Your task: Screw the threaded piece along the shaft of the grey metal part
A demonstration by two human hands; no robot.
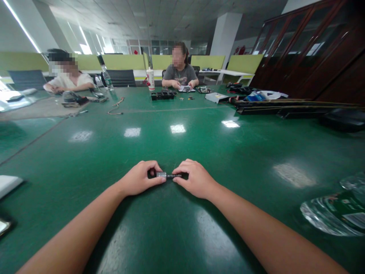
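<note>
Close in front of me, just over the green table [159, 140], is a small silver cylinder [161, 175] with a thin dark shaft [170, 176] coming out of its right end. It looks like a small motor, but I cannot be sure of its kind. My left hand [142, 177] is closed, pinching the cylinder between thumb and fingers. From the other side, my right hand [194, 178] pinches the shaft near its far end. The piece lies level between both hands, and fingertips hide part of each end.
A clear plastic bottle [333, 213] lies at the right. White objects [10, 185] sit at the left edge. Two people [182, 72] are seated across the table, near a black part [163, 95], a silver box [216, 97], a white bottle [150, 78] and long black strips [259, 106].
</note>
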